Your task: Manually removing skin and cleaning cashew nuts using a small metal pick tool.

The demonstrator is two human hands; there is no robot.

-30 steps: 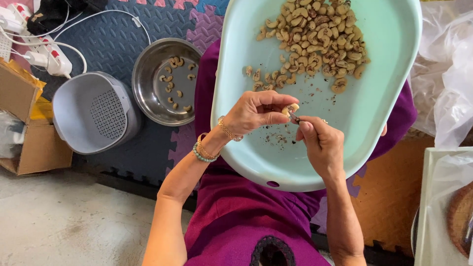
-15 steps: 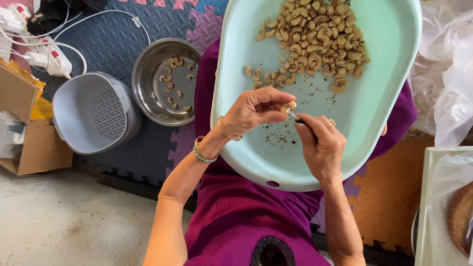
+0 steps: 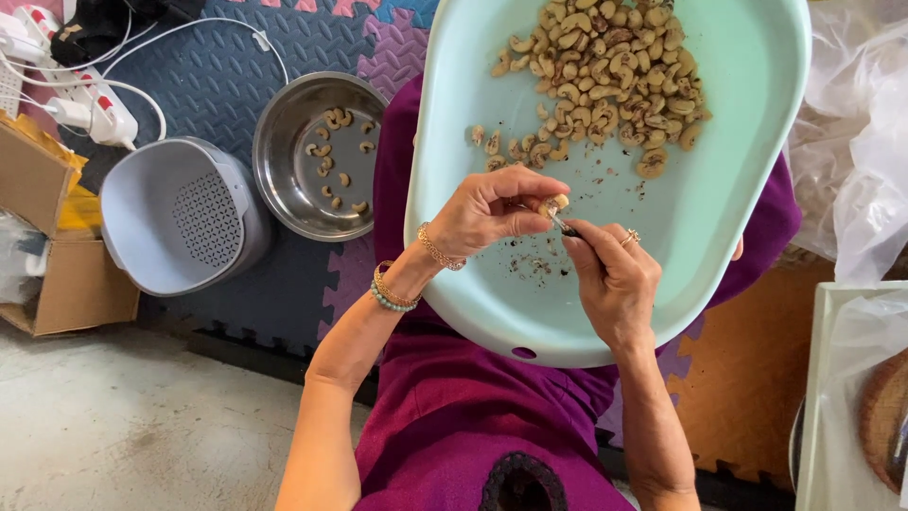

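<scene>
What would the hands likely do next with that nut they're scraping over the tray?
Probably keep scraping. The left hand pinches a cashew and the right hand sets a small blade against it, with dark flakes lying on the mint tray below.

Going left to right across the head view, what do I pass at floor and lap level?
Cardboard box → grey basket → steel bowl with a few nuts → left hand pinching a nut → right hand → pale green tray → clear plastic bag.
</scene>
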